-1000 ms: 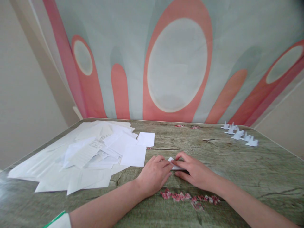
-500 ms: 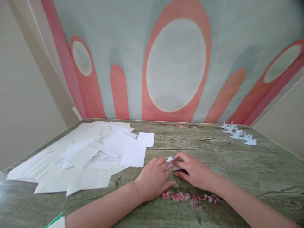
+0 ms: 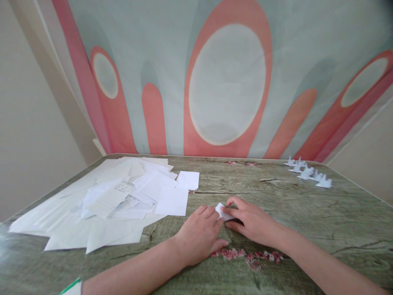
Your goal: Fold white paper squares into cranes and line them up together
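Observation:
A small piece of folded white paper lies on the table between my two hands, its pointed top showing. My left hand rests on the tabletop, its curled fingertips holding down the paper's left side while the thumb sticks out to the right. From the other side, my right hand has its index finger bent over the paper, with the other fingers and thumb closed about its right edge. Fingers hide much of the folds.
Loose white paper sheets spread in a heap over the left of the wood-patterned table. Square white papers lie at the heap's right edge. Several folded paper figures stand at the far right. A patterned backdrop rises behind the table.
My left hand has shifted slightly down, its fingers drawn back a little, so more of the folded paper shows. The right hand stays almost still on the paper.

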### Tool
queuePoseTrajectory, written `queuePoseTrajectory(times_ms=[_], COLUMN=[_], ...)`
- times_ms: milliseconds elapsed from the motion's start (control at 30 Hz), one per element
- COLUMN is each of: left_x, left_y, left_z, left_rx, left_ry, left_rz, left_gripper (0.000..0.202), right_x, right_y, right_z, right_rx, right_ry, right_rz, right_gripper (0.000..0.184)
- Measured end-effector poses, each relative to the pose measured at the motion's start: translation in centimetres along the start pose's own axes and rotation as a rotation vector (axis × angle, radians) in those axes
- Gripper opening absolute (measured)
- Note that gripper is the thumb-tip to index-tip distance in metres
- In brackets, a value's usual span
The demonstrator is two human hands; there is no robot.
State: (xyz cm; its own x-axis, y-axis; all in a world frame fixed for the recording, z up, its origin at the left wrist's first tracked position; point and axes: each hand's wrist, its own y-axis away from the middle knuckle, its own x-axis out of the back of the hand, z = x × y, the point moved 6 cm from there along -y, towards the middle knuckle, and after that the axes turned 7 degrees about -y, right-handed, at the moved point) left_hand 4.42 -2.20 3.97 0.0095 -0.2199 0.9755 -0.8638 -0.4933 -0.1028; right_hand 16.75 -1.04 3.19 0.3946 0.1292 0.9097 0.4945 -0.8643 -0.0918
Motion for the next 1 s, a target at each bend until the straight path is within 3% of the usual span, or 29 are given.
queuePoseTrajectory(times_ms=[200,333,600,1000], left_x=[0.0,0.0,-0.4,0.2], left_y=[0.1,0.1,0.1,0.0], left_z=[0.0,0.0,0.3,0.5], left_rx=[0.017,0.022,0.024,0.043], left_ry=[0.010,-0.001,-0.034,0.005], left_rz=[0.005,0.020,0.018,-0.030], left_gripper=[0.047,0.048,0.050,0.052], right_x=[0.0,-0.2,-2.3,-3.2], right_y=[0.1,0.3,1.3,1.7], right_z=[-0.1,-0.9,-2.6,-2.9], right_rx=[0.024,0.049,0.147,0.145], right_ry=[0.062,0.222,0.486,0.532], right_rz=[0.012,0.095,0.200,0.218], right_gripper=[0.036,0.033,0.024,0.025])
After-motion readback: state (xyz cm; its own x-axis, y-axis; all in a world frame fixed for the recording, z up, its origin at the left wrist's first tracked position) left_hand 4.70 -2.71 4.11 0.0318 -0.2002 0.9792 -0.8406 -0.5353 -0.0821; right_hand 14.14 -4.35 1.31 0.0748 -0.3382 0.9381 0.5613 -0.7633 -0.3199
